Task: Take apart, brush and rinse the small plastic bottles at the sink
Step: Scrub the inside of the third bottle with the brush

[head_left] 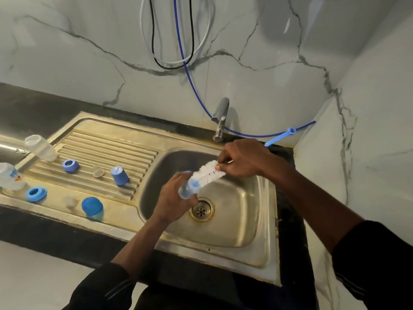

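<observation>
Left grip (172,198): fingers curled round the small bottle (188,190), which it holds tilted over the sink (234,222) basin, just above the drain, mouth towards the right. This placement likely lets drips fall into the basin.

Right grip (243,157): pinches the brush (209,172) close behind the bristles, probably for control. The brush tip appears to be inside the bottle neck. The bottle lies below and left of the right grip, apart from it and joined to it only by the brush.

Blue caps (120,175) and rings (70,165) stand to the left on the drainboard (107,146), well apart from both grips.
</observation>
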